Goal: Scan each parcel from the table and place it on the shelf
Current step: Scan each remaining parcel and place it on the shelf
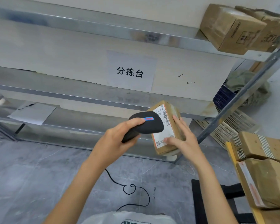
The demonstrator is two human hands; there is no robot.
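While the left hand [118,136] grips the handle of a black barcode scanner [145,122], thumb laid near its red-and-blue button, the right hand [183,139] holds a small cardboard parcel [167,126] just beside the scanner's head, at its three o'clock, thumb on the white label and fingers along the far edge. The parcel hangs in the air before the metal shelf [90,98]. Two boxes [233,28] sit on the upper shelf at one o'clock. More parcels [263,167] lie stacked on the table [255,214] at four o'clock. The scanner's cable [132,189] loops over the floor at six o'clock.
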